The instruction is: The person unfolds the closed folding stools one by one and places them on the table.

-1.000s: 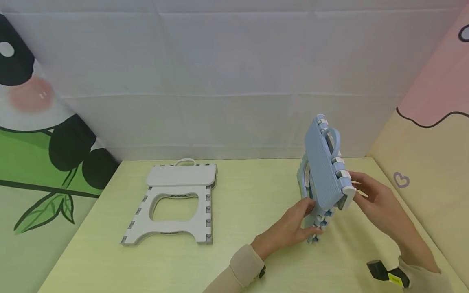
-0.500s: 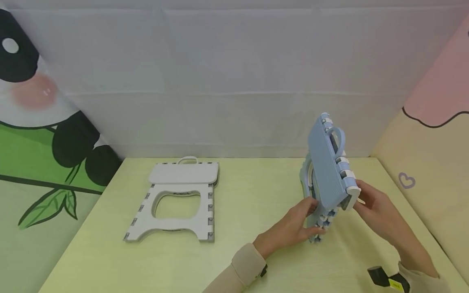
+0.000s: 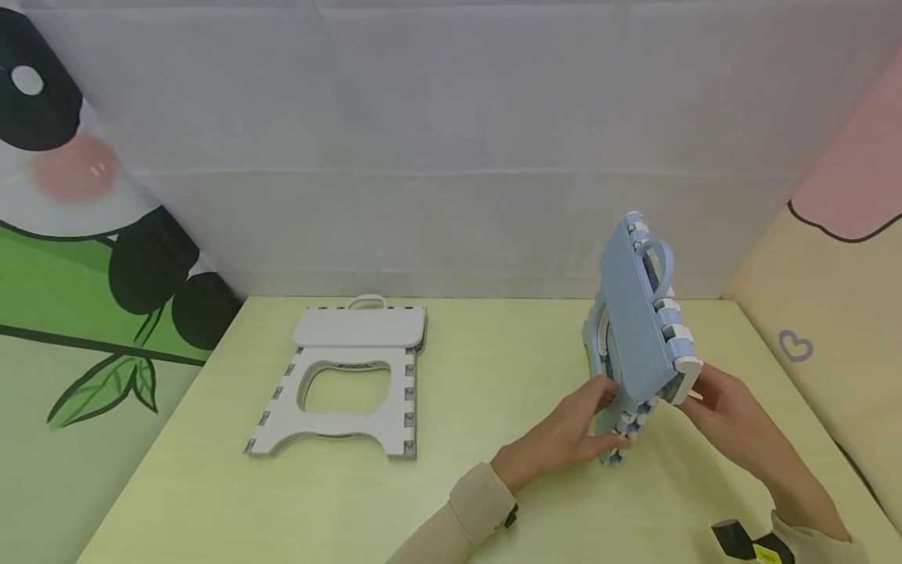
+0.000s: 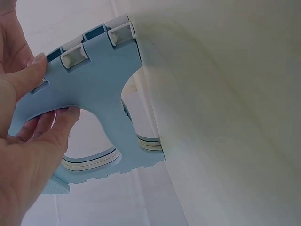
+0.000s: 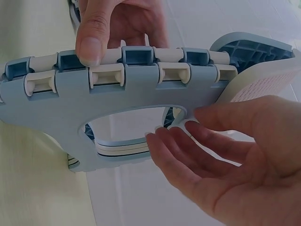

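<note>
Left grip (image 3: pixel 557 437) holds the blue stool (image 3: pixel 636 313) by its edge (image 5: pixel 169 55), right grip (image 3: pixel 734 424) relaxed, white stool (image 3: pixel 359 329) well apart.

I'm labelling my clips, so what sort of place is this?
Probably a small staged tabletop area, perhaps for filming: a pale yellow table, a creased whitish backdrop behind it, and a cartoon-printed side panel.

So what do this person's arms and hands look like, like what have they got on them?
The left hand and right hand wear no gloves. The left sleeve is plain beige with a wide cuff and a small black piece at the wrist. The right sleeve is beige too, with a blocky black device beside it bearing a yellow label.
</note>
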### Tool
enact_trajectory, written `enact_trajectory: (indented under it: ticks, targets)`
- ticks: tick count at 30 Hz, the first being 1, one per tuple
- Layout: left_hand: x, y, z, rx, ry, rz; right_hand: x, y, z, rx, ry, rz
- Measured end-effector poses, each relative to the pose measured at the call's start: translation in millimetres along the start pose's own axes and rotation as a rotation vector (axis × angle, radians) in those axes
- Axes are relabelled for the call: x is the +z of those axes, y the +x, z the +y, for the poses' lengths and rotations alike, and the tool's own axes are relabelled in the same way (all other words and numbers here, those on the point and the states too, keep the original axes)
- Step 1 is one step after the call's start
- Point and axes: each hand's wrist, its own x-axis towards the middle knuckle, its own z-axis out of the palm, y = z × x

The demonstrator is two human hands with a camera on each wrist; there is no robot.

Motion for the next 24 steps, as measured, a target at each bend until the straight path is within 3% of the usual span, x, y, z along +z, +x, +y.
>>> enact_trajectory:
  ticks: [8,15,24]
  targets:
    - [-1.7,1.5,0.8,0.012,-0.001,0.008,-0.6,0.5,-0.4,0.066,-0.042,-0.030]
    - [-1.1,-1.2,2.2,-0.012,-0.010,-0.006,6.3,-5.3,1.8,0.060,-0.005,-0.069]
    - [0.4,0.8,1.8,0.027,0.003,0.014,8.1,-10.7,1.3,0.102,-0.016,-0.117]
